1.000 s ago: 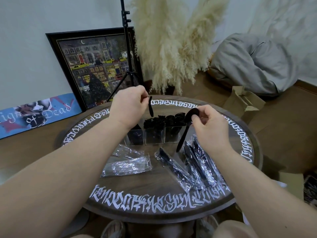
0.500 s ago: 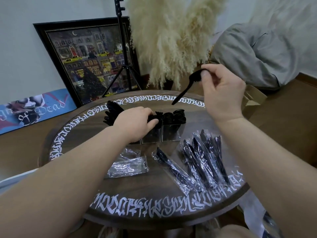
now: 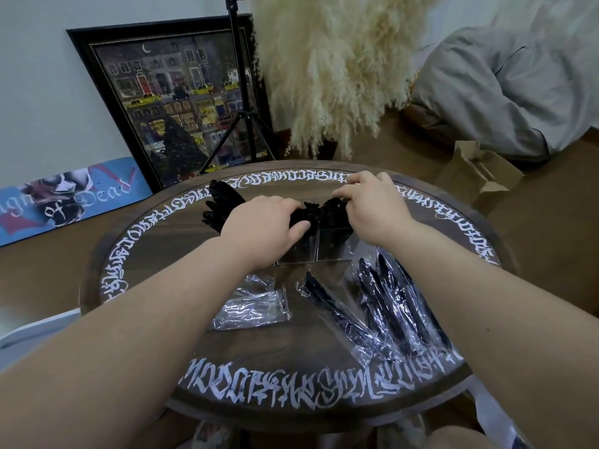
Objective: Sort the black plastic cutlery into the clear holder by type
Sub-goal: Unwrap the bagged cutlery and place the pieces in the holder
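Here, seen from the head camera, both hands are over the clear holder [image 3: 312, 251] in the middle of the round counter [image 3: 155, 254]. The left hand [image 3: 262, 226] lies on top of the black cutlery [image 3: 223, 205] that sticks out of the holder, its fingers curled over the pile. The right hand [image 3: 372, 202] is at the holder's right end, with fingers bent down into it; I cannot tell if it pinches anything. Wrapped cutlery packs [image 3: 389, 306] lie near the holder. An empty clear wrapper [image 3: 252, 306] lies beside them.

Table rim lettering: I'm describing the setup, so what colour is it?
White, on the dark brown table, clearest in the head view.
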{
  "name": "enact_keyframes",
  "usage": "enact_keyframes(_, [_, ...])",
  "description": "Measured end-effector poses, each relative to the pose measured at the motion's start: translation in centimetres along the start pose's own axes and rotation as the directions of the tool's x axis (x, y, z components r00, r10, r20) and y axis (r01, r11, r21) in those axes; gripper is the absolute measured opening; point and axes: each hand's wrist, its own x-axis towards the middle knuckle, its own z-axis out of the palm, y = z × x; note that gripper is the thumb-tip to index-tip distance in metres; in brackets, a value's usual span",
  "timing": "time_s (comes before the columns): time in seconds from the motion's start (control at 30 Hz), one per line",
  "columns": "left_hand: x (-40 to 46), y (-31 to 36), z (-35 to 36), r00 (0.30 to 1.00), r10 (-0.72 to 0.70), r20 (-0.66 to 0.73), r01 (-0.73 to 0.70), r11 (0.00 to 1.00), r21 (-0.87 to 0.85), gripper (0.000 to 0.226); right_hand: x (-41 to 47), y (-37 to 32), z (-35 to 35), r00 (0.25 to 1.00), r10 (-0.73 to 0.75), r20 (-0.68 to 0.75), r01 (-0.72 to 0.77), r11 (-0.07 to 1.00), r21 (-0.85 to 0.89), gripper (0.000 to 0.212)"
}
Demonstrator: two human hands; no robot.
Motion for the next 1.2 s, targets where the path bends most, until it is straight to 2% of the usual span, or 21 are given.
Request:
enact_keyframes(0.1, [-0.1, 0.0, -0.1, 1.000, 0.009, 0.007, -0.009, 1.000, -0.004, 0.048, -0.1, -0.4, -0.4, 1.000, -0.015, -0.007, 0.015, 1.000, -0.003, 0.045])
enact_keyframes(0.17, [-0.5, 0.0, -0.3, 1.000, 0.024, -0.012, -0.024, 1.000, -0.013, 0.049, -0.7, -0.4, -0.8, 0.996, 0.009, -0.091, -0.004, 0.999, 0.046, 0.047])
enact_keyframes(0.27, [-1.5, 0.1, -0.5, 0.994, 0.059, -0.091, -0.062, 0.998, -0.028, 0.049, -2.8, -0.4, -1.3, 0.971, 0.085, -0.225, -0.046, 0.983, 0.175, 0.044])
enact_keyframes(0.43, [-4.6, 1.2, 0.1, 0.962, 0.121, -0.244, -0.144, 0.987, -0.078, 0.039, -7.8, 0.0, -0.3, 0.951, 0.148, -0.271, -0.076, 0.963, 0.258, 0.031])
enact_keyframes(0.5, [-6.1, 1.9, 1.0, 0.957, 0.132, -0.257, -0.161, 0.982, -0.094, 0.036, -9.5, 0.2, 0.7, 0.956, 0.172, -0.237, -0.107, 0.959, 0.264, 0.027])
enact_keyframes(0.6, [-8.2, 2.8, 3.0, 0.971, 0.126, -0.203, -0.154, 0.980, -0.125, 0.034, -11.5, 0.5, 2.4, 0.975, 0.206, -0.087, -0.185, 0.962, 0.201, 0.025])
enact_keyframes(0.77, [-11.0, 4.0, 6.4, 0.997, 0.080, 0.004, -0.078, 0.984, -0.159, 0.041, -14.1, 0.9, 5.9, 0.969, 0.185, 0.162, -0.194, 0.980, 0.044, 0.037])
enact_keyframes(0.87, [-11.7, 4.4, 7.7, 0.991, 0.072, 0.110, -0.054, 0.985, -0.164, 0.046, -14.3, 1.0, 7.2, 0.962, 0.159, 0.221, -0.153, 0.987, -0.047, 0.048])
enact_keyframes(0.97, [-11.4, 4.9, 7.8, 0.991, 0.077, 0.114, -0.055, 0.982, -0.182, 0.048, -14.0, 1.3, 7.7, 0.948, 0.183, 0.261, -0.159, 0.981, -0.112, 0.042])
enact_keyframes(1.07, [-11.1, 4.7, 7.6, 0.993, 0.064, 0.097, -0.043, 0.978, -0.202, 0.048, -13.7, 1.3, 7.3, 0.927, 0.240, 0.288, -0.229, 0.971, -0.070, 0.020])
enact_keyframes(1.2, [-10.6, 4.2, 7.4, 0.999, 0.041, 0.009, -0.038, 0.972, -0.232, 0.050, -13.6, 1.5, 5.9, 0.935, 0.307, 0.178, -0.342, 0.914, 0.219, 0.011])
